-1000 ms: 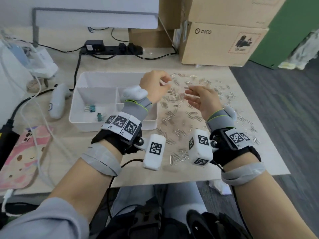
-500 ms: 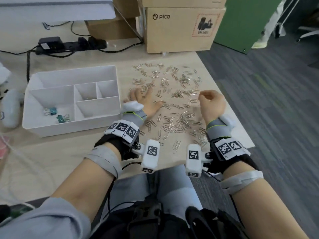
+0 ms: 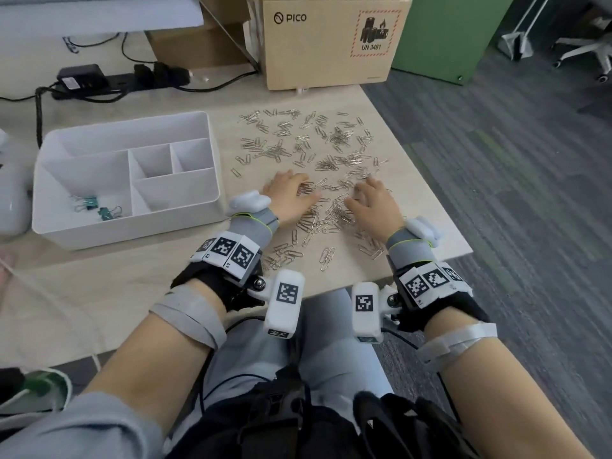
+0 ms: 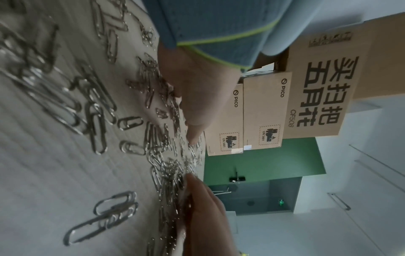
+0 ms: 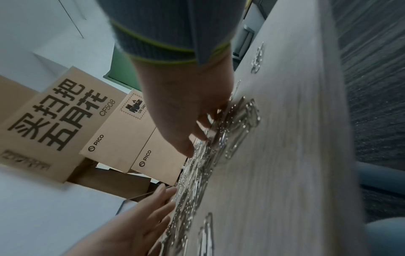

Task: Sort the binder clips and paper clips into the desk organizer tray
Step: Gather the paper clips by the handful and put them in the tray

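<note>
Several silver paper clips [image 3: 298, 140] lie scattered over the right part of the table, with a denser heap [image 3: 331, 210] near its front edge. My left hand [image 3: 291, 193] lies flat on the heap's left side, its fingers [image 4: 195, 124] straight on the clips. My right hand [image 3: 371, 203] rests on the heap's right side, its fingers [image 5: 186, 149] bent down onto the clips and its thumb pointing left. Neither hand lifts anything. The white organizer tray [image 3: 132, 226] stands left of the hands. Two teal binder clips [image 3: 89, 202] lie in its front left compartment; the other compartments look bare.
Cardboard boxes [image 3: 331, 44] stand at the table's back right, and a black power strip [image 3: 122, 81] with cables lies behind the tray. A white device [image 3: 13, 207] sits left of the tray. The table's right edge [image 3: 430, 193] is close to my right hand.
Both hands have dropped from mid-air onto the paper clips and drawn closer together. The right hand, a fist half a second ago, has spread over the heap. The head view has swung right.
</note>
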A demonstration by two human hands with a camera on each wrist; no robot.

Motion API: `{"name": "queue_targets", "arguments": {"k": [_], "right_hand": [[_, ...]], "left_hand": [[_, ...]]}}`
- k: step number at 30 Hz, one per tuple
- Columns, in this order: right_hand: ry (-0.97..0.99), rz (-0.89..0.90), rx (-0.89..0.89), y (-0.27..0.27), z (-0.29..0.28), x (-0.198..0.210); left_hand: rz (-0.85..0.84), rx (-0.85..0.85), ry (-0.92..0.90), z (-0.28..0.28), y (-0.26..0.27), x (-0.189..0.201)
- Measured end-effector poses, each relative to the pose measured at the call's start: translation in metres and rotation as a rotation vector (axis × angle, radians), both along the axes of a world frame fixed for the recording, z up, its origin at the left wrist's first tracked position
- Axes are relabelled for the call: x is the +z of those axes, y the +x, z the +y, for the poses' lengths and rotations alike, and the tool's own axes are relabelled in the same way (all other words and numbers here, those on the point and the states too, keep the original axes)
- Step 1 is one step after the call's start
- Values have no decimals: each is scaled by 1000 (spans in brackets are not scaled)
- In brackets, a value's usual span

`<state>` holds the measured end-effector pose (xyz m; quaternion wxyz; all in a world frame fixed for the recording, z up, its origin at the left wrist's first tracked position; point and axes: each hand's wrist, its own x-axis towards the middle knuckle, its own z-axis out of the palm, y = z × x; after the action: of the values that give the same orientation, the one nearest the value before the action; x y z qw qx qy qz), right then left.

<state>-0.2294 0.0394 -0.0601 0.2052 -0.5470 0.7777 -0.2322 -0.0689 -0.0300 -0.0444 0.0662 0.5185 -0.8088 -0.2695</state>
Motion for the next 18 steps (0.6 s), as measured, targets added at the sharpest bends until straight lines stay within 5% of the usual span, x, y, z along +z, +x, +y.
{"name": "queue_targets", "arguments": {"k": [3,6,11,18], "right_hand": [[-94,-104,-27,8,11,5],[-180,-27,-113,6,21,6],[83,209,-239,-2,38,-10],[49,50,-6,21,43,-8]], "left_hand": [[31,38,-48,6,15,4],[-47,92,-35,6,31,1],[-147,127,50,23,48,-10],[-117,30,67,45,24,-13]]}}
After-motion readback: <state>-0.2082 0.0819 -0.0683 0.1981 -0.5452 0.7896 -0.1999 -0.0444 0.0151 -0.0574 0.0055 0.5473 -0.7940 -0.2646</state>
